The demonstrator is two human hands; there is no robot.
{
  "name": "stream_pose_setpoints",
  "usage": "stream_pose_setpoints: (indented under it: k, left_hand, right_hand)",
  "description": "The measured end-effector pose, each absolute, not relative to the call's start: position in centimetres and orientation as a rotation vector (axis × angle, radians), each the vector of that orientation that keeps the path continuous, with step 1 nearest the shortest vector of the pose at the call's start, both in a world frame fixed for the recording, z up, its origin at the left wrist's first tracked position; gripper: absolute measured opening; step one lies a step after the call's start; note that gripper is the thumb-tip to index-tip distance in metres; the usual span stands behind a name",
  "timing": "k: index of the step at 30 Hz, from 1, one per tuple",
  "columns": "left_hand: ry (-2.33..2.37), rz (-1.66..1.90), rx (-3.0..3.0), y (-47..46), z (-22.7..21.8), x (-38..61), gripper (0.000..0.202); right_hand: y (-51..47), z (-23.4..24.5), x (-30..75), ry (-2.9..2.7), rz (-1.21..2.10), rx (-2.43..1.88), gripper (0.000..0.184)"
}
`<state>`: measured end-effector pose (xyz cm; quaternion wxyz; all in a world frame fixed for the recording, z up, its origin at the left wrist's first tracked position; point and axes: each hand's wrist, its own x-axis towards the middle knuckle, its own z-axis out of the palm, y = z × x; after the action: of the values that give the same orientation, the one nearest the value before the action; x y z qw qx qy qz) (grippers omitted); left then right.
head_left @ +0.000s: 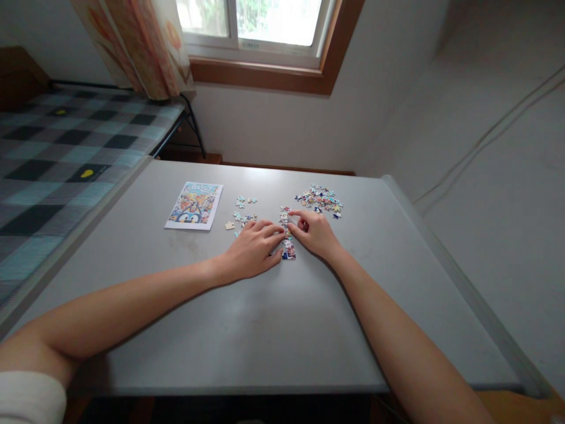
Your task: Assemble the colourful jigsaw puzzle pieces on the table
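Note:
A narrow strip of joined jigsaw puzzle pieces lies on the grey table between my hands. My left hand rests flat from the left, its fingers stretched out and their tips touching the strip's left edge. From the right, my right hand reaches in with thumb and index finger apart, both tips at the strip's right edge. Part of the strip is hidden by my fingers. Loose puzzle pieces lie just beyond my left hand, some partly covered by it. A heap of puzzle pieces sits beyond my right hand.
A printed picture sheet with a cartoon penguin lies on the table at the left. A bed with a checked cover stands beyond the table's left edge. A window and a curtain are at the back.

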<state>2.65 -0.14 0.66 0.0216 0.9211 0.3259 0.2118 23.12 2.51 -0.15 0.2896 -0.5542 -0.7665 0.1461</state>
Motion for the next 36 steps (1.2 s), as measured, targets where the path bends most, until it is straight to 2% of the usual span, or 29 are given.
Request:
stream_pose_setpoints:
  k: [15,22,36]
  left_hand:
    - [1.038,0.636,2.850,-0.09,0.71,2.59,0.031]
    - [1.045,0.662,2.822,-0.07,0.59,2.62,0.031]
    - [1.038,0.637,2.831,-0.06,0.81,2.67,0.030]
  right_hand:
    - [2.73,-0.23,23.17,-2.091,0.460,-1.423,0.029]
    - [2.66,-0.20,23.43,-1.875,0.573,-1.426,0.031]
    - [2.83,-0.44,23.08,-2.063,0.405,-1.472,0.026]
